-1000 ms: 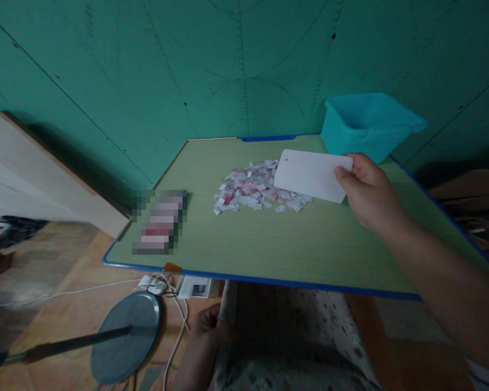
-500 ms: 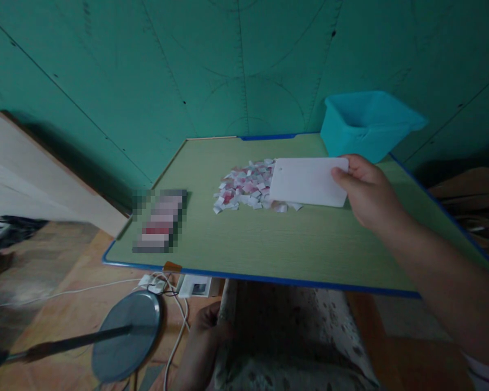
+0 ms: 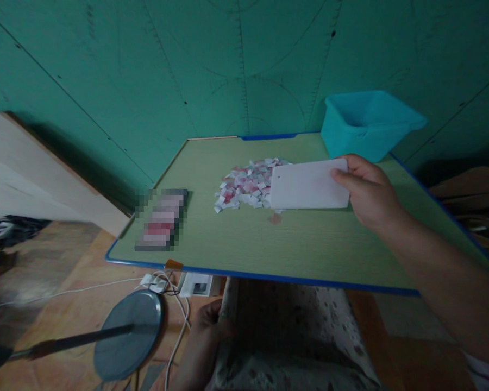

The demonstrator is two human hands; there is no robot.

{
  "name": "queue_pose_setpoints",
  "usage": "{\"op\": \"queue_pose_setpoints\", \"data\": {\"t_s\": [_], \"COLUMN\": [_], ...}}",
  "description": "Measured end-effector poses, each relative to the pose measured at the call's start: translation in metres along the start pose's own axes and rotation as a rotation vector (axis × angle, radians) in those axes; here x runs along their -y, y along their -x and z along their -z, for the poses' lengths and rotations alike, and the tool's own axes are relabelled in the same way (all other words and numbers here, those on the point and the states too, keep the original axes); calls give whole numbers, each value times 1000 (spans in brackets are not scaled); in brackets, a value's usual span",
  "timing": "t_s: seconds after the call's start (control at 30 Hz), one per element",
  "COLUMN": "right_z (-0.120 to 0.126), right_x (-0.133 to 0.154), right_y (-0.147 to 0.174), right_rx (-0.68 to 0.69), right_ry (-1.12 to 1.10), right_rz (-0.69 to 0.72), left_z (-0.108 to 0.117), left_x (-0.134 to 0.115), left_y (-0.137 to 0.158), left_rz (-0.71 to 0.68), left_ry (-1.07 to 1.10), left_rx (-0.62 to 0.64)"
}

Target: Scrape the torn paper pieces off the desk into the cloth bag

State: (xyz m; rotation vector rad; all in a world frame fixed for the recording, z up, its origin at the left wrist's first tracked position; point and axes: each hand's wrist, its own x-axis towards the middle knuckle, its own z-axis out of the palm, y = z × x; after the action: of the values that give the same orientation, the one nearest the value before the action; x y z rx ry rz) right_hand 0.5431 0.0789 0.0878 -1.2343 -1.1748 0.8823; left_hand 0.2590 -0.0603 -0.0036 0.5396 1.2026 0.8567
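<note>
My right hand [image 3: 369, 190] is closed on the right end of a flat white plastic board [image 3: 309, 186] with a small hole near one corner. The board is held over the table, its left end at the right side of a heap of torn paper scraps [image 3: 246, 184], white and pink. Part of the heap is hidden behind it. Just below the board's lower left edge lies a pinkish scrap [image 3: 274, 219]. Down by my lap, my left hand [image 3: 209, 323] has its fingers curled at the edge of a patterned cloth [image 3: 342, 320]; what they grip is not clear.
A turquoise bin [image 3: 362, 130] stands at the table's back right corner. A blurred-out flat object [image 3: 161, 220] lies on the left of the green table [image 3: 228, 244] with blue edging. Below are a round metal base [image 3: 128, 336] with a pole and white cables [image 3: 179, 339].
My right hand has tilted the board slightly and shifted it a little towards me. Scraps behind its top edge now show, and the near-side scraps are mostly covered. My left hand stays put.
</note>
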Motion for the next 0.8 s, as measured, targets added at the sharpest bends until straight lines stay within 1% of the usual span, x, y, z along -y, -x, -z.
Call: {"op": "queue_pose_setpoints", "data": {"t_s": [0.1,0.2,0.3,0.4,0.47,0.6,0.67,0.8], "right_z": [2,4,3,2,1,3,4,5], "right_x": [-2,-3,-3,-2,-1,-2,-3,-5], "right_y": [-2,-2,1,5,6,3,1,-1], "right_rx": [-34,-4,115,212,198,103,95,96], "right_ry": [38,44,4,-50,-82,-95,-71,-3], "right_rz": [44,30,-38,-89,-84,-24,-11,-21], "left_z": [0,1,0,-4,-6,-3,-1,4], "left_x": [2,3,4,3,3,5,7,10], "left_y": [-1,-3,-5,-3,-2,-2,-4,-6], "left_rz": [19,11,-12,11,29,21,24,26], "left_ry": [24,0,-14,32,60,51,30,-6], "left_rx": [-21,-62,-93,-105,-104,-70,-53,-66]}}
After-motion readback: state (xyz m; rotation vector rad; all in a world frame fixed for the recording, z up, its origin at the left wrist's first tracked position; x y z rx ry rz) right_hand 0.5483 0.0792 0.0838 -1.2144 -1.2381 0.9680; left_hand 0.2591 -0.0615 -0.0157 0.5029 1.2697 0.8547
